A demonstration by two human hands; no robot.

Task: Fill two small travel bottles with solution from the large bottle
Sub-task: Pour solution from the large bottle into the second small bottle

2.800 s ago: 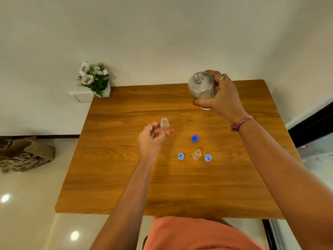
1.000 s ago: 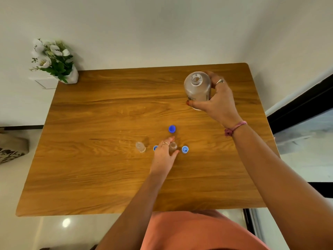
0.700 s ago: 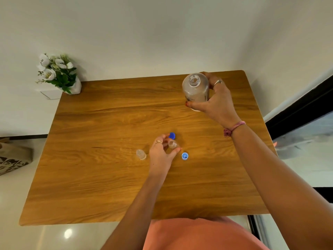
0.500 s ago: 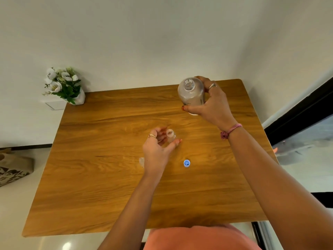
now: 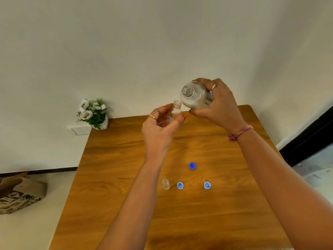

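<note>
Left hand (image 5: 158, 130) pinches a small travel bottle (image 5: 174, 112) between thumb and fingertips, upright, open neck up, held in the air over the far edge of the table (image 5: 111, 204). Right hand (image 5: 219, 107) wraps round the large bottle (image 5: 195, 96), uncapped, tilted so its mouth faces toward the camera and leftward. The big mouth sits just above and beside the small neck; they look apart, no stream visible.

Step in hand, as judged: the pour into this bottle. To do it well:
- bring the large mouth directly over the small neck before tipping further; the neck is narrow and the big opening wide, so a slow tilt and thin stream suit.
- keep the small bottle plumb; the pinch is low on the body, so it could swivel if knocked.
- a spill would land on the table.

Around: second small bottle (image 5: 166, 184) stands uncapped near the table's middle; its fill level cannot be told. Just beside it a light blue cap (image 5: 180, 185), another light blue cap (image 5: 207, 185) further right, a darker blue cap (image 5: 192, 166) beyond them. All lie well below the hands, nothing obstructs the pour. Flower pot (image 5: 93, 114) sits off the far left corner, a patterned bag (image 5: 16, 195) on the floor left.
</note>
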